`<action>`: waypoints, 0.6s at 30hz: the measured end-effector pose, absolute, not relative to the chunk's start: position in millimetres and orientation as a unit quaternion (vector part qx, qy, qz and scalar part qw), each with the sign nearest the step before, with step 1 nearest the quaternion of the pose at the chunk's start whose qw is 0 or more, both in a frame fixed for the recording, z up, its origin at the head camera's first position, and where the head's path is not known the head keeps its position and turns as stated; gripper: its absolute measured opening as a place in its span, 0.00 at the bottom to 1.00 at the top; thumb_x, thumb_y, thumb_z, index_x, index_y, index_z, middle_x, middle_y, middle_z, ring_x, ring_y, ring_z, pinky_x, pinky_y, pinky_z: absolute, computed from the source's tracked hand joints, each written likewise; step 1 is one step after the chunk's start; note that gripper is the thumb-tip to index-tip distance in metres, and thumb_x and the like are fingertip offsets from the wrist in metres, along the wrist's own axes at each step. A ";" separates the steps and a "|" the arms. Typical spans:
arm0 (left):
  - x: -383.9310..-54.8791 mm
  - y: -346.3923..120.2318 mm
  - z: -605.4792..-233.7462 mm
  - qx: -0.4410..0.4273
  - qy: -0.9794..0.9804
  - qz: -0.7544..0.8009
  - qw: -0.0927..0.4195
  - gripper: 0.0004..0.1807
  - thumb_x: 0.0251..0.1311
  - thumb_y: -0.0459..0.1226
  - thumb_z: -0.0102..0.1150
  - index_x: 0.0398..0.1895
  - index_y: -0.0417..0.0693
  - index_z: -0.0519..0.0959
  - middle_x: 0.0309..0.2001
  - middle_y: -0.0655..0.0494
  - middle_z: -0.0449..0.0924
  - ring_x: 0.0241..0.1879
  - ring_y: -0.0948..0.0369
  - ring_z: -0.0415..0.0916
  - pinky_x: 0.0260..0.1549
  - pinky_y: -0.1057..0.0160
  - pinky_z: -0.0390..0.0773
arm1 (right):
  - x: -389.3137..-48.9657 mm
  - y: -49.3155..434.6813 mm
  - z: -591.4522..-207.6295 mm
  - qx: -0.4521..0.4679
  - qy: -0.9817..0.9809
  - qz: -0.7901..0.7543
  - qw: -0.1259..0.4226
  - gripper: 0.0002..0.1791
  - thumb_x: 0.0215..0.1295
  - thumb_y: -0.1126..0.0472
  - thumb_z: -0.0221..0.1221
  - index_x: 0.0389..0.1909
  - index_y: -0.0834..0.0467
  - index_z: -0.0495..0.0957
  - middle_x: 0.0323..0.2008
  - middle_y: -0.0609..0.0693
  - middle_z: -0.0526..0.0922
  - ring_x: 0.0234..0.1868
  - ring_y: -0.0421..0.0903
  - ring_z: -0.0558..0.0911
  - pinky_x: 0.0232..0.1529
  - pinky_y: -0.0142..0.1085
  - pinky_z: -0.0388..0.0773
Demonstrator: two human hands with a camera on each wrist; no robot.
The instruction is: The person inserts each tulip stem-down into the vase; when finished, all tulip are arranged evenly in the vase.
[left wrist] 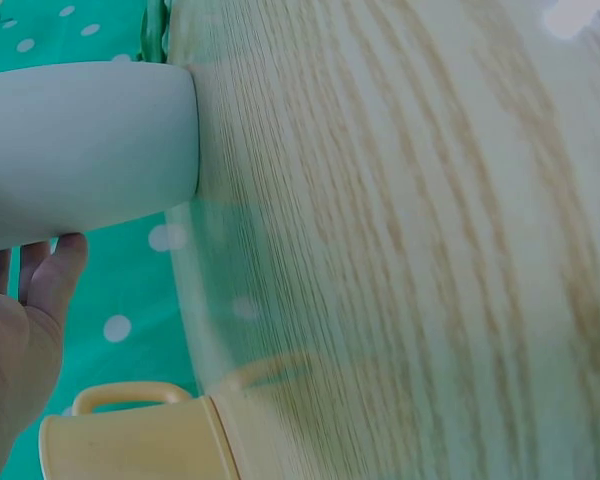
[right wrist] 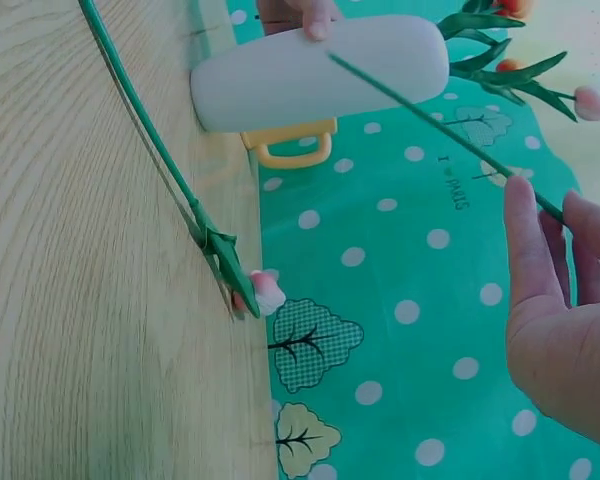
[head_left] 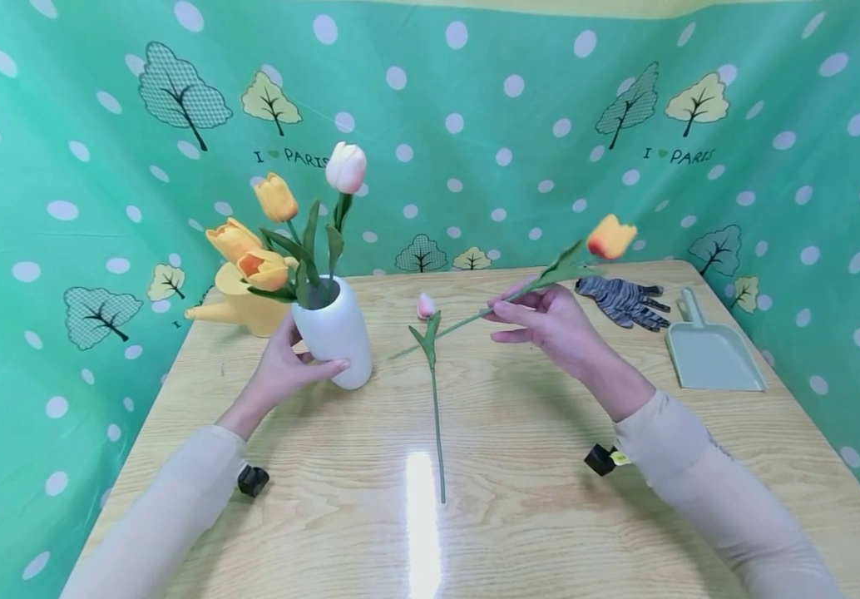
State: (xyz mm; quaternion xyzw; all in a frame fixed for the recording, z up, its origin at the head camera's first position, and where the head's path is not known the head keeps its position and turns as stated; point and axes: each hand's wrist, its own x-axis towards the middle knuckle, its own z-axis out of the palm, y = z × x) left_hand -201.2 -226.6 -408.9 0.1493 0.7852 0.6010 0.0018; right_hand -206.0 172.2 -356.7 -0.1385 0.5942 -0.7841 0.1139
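My left hand (head_left: 291, 366) grips a white vase (head_left: 336, 337) round its side, thumb across the front. Out of the vase stand several artificial tulips: a pale pink tulip (head_left: 346, 169) and orange-yellow tulips (head_left: 276, 197). In the right wrist view the vase (right wrist: 310, 75) appears sideways with its base on the table. My right hand (head_left: 550, 320) pinches the green stem of an orange-red tulip (head_left: 611, 237) between thumb and fingers, bloom up to the right, stem end pointing at the vase. Between the hands, a pink tulip (head_left: 431, 349) lies on the table.
Behind the vase is a yellow watering can (head_left: 254, 304). At the back right lie a dark striped glove (head_left: 622, 301) and a pale green dustpan (head_left: 713, 353). A green dotted curtain (head_left: 475, 183) hangs round the wooden table (head_left: 550, 516).
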 end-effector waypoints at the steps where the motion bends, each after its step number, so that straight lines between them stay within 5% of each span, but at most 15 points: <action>1: -201.4 -226.7 -409.3 0.149 0.786 0.600 0.002 0.49 0.48 0.29 0.79 0.73 0.53 0.63 0.64 0.53 0.70 0.60 0.53 0.70 0.52 0.51 0.81 | -205.5 172.1 -356.0 -0.140 0.593 -0.785 0.109 0.04 0.69 0.71 0.62 0.41 0.60 0.82 0.44 0.59 0.87 0.50 0.53 0.86 0.47 0.51 0.84; 18: -201.1 -227.0 -408.0 0.150 0.787 0.598 0.004 0.49 0.49 0.29 0.79 0.73 0.52 0.62 0.64 0.52 0.70 0.60 0.52 0.70 0.50 0.60 0.82 | -204.8 164.7 -331.8 -0.173 0.594 -0.782 0.076 0.04 0.70 0.68 0.63 0.43 0.61 0.81 0.47 0.59 0.85 0.53 0.56 0.85 0.50 0.52 0.83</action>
